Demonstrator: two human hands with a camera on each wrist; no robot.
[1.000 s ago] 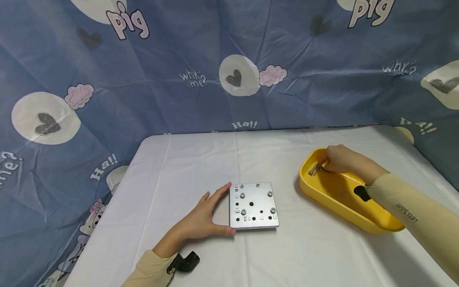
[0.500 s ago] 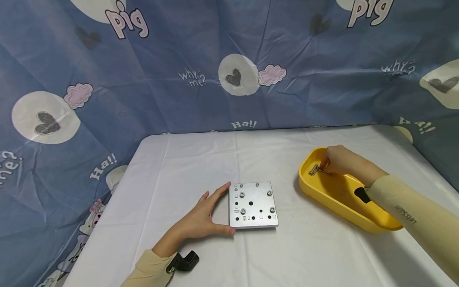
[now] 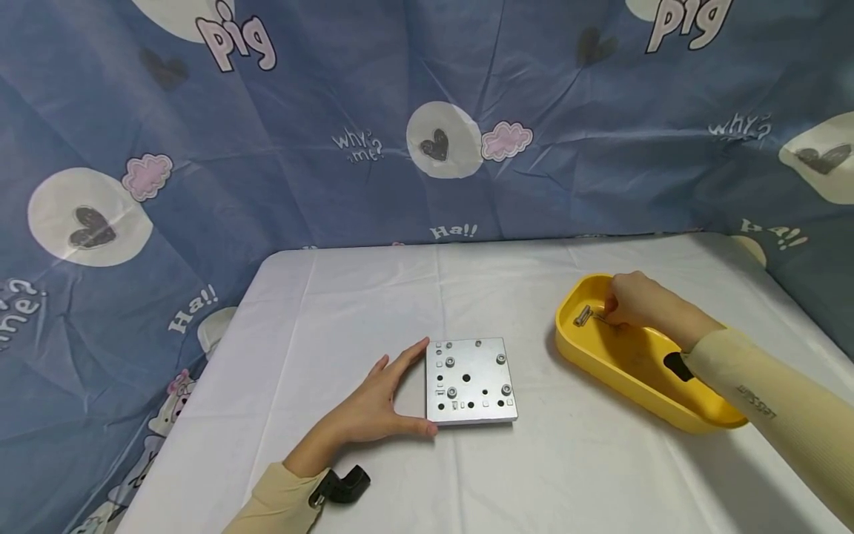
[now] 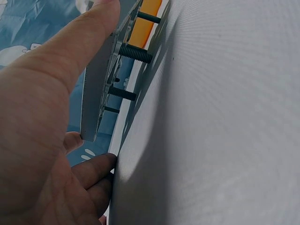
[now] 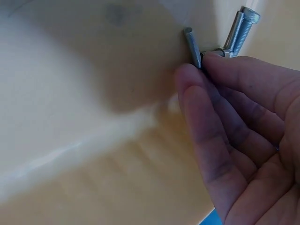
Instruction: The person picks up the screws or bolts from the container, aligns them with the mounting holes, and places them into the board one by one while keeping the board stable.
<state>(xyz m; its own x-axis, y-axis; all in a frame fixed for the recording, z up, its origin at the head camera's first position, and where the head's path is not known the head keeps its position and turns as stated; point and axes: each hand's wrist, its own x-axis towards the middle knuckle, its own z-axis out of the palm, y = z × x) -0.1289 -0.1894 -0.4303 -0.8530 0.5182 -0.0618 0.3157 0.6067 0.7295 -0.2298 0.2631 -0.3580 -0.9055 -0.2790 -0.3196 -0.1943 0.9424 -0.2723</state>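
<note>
A square silvery metal plate [image 3: 477,367] with holes and several socket-head screws lies near the middle of the table. My left hand [image 3: 376,408] spans its left side, thumb at the near corner and a finger at the far corner, holding it. Threaded screw ends [image 4: 136,53] stick out under the plate in the left wrist view. My right hand [image 3: 637,300] reaches into the yellow tray [image 3: 623,382]. In the right wrist view its thumb and fingertips pinch a small metal pin [image 5: 192,47]; its lower end is hidden. A socket-head screw [image 5: 246,28] and another metal pin lie just beyond the fingertips.
A white cloth [image 3: 373,297] covers the table. Behind it hangs a blue printed curtain [image 3: 300,185]. The tray's raised wall [image 3: 640,397] surrounds the right hand's work area. A black wrist camera mount [image 3: 347,486] sits at the left cuff.
The right fingers have shifted slightly to the right inside the tray, drawing away from the screw and pin at its left end. The left hand and the plate stay put.
</note>
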